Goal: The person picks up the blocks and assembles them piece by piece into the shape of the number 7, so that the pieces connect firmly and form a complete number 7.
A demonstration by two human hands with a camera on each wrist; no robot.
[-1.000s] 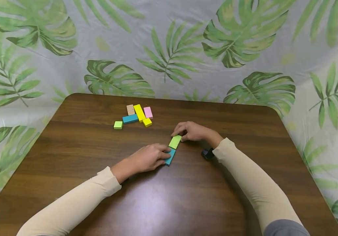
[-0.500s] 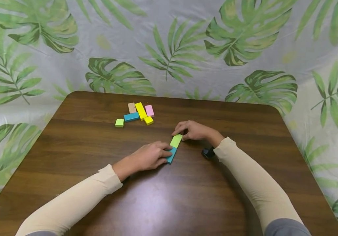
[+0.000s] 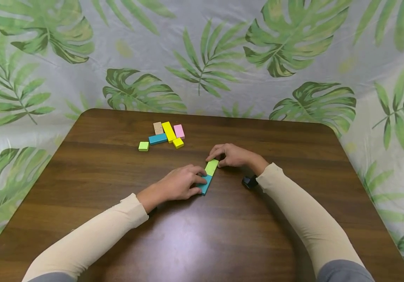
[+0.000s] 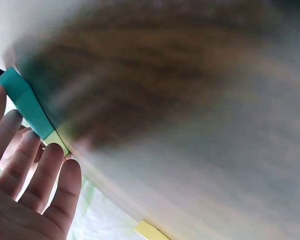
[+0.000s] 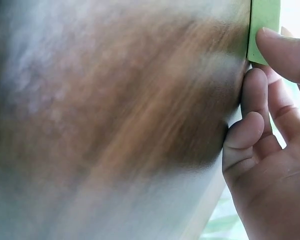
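Observation:
A teal block [image 3: 205, 185] and a light green block [image 3: 211, 167] lie flat, end to end in one slanted line on the table. My left hand [image 3: 181, 182] has its fingertips on the left side and top of the teal block; in the left wrist view its fingers [image 4: 46, 175] are fairly straight, spread along that block [image 4: 30, 107]. At the far end, my right hand [image 3: 233, 156] pinches the light green block between thumb and fingers. The right wrist view shows the thumb [image 5: 285, 52] against the green block [image 5: 264, 30], the other fingers curled beneath.
Farther back on the brown table [image 3: 117, 176] sits a loose group: a tan block [image 3: 157, 128], a long yellow one [image 3: 168, 131], a pink one [image 3: 178, 131], a blue one [image 3: 157, 139], a small yellow one [image 3: 178, 143] and a small green one [image 3: 143, 146]. A leaf-print curtain [image 3: 223, 58] hangs behind.
The left fingers have drawn back slightly toward the left, baring more of the teal block. The right hand keeps its hold on the light green block. The view has shifted a little.

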